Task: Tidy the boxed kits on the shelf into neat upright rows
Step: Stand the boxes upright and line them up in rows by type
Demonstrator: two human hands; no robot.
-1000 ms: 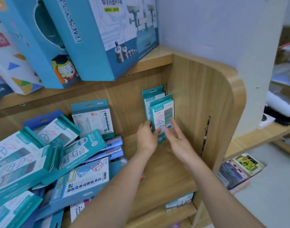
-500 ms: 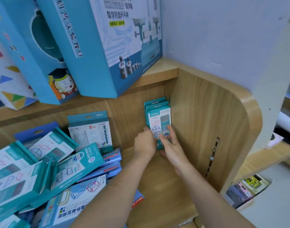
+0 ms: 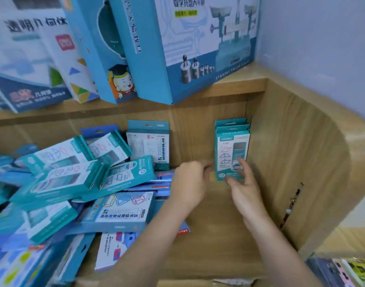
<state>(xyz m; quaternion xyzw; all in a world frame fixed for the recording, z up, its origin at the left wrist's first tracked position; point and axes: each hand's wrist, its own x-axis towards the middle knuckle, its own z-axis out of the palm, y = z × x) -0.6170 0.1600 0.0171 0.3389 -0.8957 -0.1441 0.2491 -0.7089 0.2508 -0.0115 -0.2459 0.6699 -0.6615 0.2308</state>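
Note:
Two teal boxed kits point(image 3: 231, 150) stand upright, one behind the other, in the back right corner of the wooden shelf point(image 3: 218, 235). My right hand point(image 3: 242, 184) is spread in front of the nearer kit, fingertips on its lower front. My left hand point(image 3: 189, 181) hovers just left of that kit, empty, fingers loosely bent and blurred, a small gap between them and the box. Another white and teal kit point(image 3: 148, 145) stands upright against the back wall. A jumbled pile of teal kits point(image 3: 74, 179) lies flat and tilted on the left half.
Large blue boxes point(image 3: 177, 48) lean on the shelf above. The curved wooden side panel point(image 3: 297, 162) closes the shelf on the right. Bare shelf board shows between the pile and the corner kits. More packets point(image 3: 347, 270) lie on a lower level at the bottom right.
The front kit has been pushed back against the one in the corner. My left hand has come off its left edge and drawn away leftward; my right hand has opened and slid lower.

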